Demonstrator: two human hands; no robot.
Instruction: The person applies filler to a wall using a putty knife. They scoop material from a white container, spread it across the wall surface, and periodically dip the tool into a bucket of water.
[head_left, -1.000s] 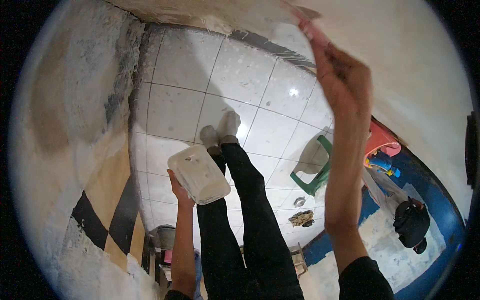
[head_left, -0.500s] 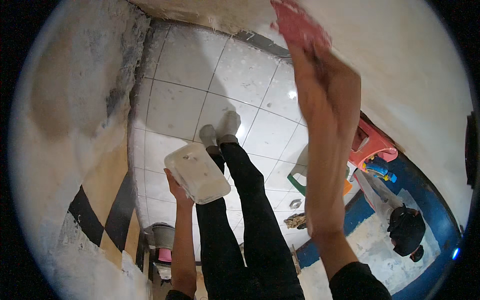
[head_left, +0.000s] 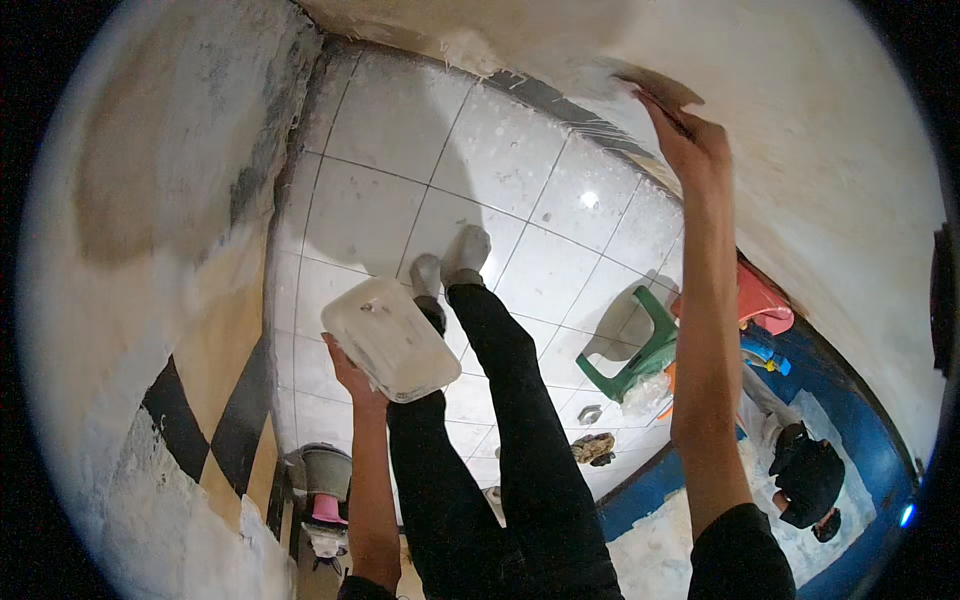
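white tub [head_left: 390, 338], left hand [head_left: 354, 378] clasping its side, tiled floor [head_left: 500, 145] stretching beyond to the wall [head_left: 810, 130], right hand [head_left: 697, 145] by that wall, grip unclear, tub round-cornered, grey-smudged

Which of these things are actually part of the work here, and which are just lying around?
Seemingly in use:
Off-white rectangular plastic tub, held in the left hand
Pale, smeared wall at the right hand; anything gripped there is unclear

Probably just lying about:
Green plastic stool or chair
Red plastic furniture piece
Crumpled brownish bundle
Grey bucket
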